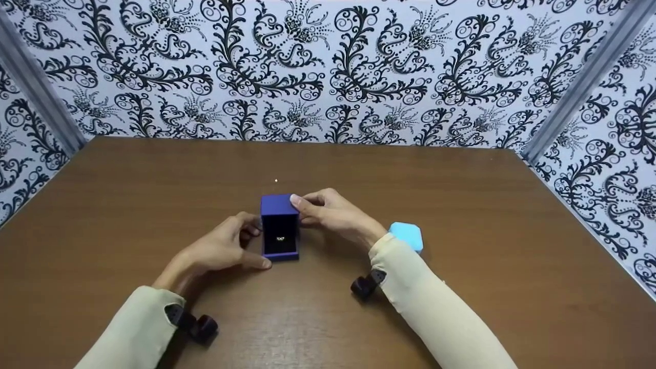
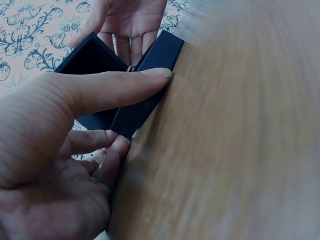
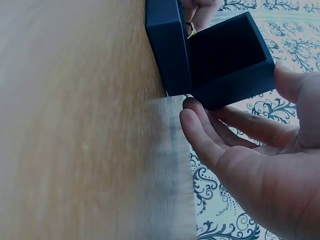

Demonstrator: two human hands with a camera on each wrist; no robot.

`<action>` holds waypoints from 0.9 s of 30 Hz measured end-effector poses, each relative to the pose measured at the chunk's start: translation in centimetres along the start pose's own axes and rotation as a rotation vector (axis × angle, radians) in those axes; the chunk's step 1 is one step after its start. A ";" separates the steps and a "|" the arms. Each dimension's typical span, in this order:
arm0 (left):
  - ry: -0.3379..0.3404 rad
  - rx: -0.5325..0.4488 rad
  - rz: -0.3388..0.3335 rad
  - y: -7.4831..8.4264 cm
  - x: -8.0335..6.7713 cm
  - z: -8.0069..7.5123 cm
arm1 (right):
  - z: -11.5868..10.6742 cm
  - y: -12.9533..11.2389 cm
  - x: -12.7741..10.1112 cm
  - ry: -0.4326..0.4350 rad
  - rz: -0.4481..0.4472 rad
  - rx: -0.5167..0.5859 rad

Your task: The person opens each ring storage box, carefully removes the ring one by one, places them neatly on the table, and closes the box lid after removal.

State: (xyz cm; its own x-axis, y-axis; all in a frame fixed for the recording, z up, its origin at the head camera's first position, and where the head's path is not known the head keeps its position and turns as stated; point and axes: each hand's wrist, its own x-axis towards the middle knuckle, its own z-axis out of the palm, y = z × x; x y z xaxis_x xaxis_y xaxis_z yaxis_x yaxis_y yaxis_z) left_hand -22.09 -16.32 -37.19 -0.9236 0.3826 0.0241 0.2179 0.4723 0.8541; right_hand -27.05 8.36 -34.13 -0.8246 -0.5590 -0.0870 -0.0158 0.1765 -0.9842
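A dark blue ring box (image 1: 279,205) stands on the table with its lid raised, and a gold ring (image 1: 280,239) sits in its black lining. At the box's left, my left hand (image 1: 220,246) holds the base, thumb at the front and fingers behind. On the right my right hand (image 1: 333,215) grips the lid (image 3: 235,85), its thumb at the upper edge. In the left wrist view, the left thumb lies across the side of the base (image 2: 150,95). The ring (image 3: 191,30) shows only partly in the right wrist view.
A light blue, rounded box (image 1: 406,236) lies beside my right wrist, partly behind the sleeve. Farther back on the brown table (image 1: 154,179) is a tiny bright speck (image 1: 275,180). Patterned walls (image 1: 328,72) border the table's back and sides.
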 end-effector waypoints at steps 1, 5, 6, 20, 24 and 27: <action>0.000 -0.001 -0.002 0.0 0.0 0.0 | 0.1 0.0 0.0 0.003 0.002 0.007; -0.007 -0.001 0.008 0.0 0.0 0.0 | 0.3 -0.1 0.0 0.019 0.012 0.001; -0.008 -0.001 0.015 0.0 0.1 0.0 | 0.4 -0.1 0.0 0.023 0.012 -0.005; -0.007 0.011 0.044 -0.2 0.1 0.0 | 0.6 -0.5 -0.1 0.059 0.026 -0.048; -0.005 0.014 0.043 -0.1 0.1 0.0 | 0.5 -0.5 -0.1 0.062 0.029 -0.048; -0.003 0.010 0.039 -0.1 0.0 0.0 | 0.3 -0.7 -0.2 0.072 0.030 -0.057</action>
State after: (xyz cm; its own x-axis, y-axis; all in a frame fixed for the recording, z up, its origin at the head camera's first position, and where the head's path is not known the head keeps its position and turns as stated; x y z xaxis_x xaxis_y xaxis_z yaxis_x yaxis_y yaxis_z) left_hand -22.12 -16.30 -37.25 -0.9133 0.4034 0.0561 0.2572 0.4645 0.8474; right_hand -26.65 8.10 -33.48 -0.8635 -0.4938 -0.1028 -0.0213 0.2394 -0.9707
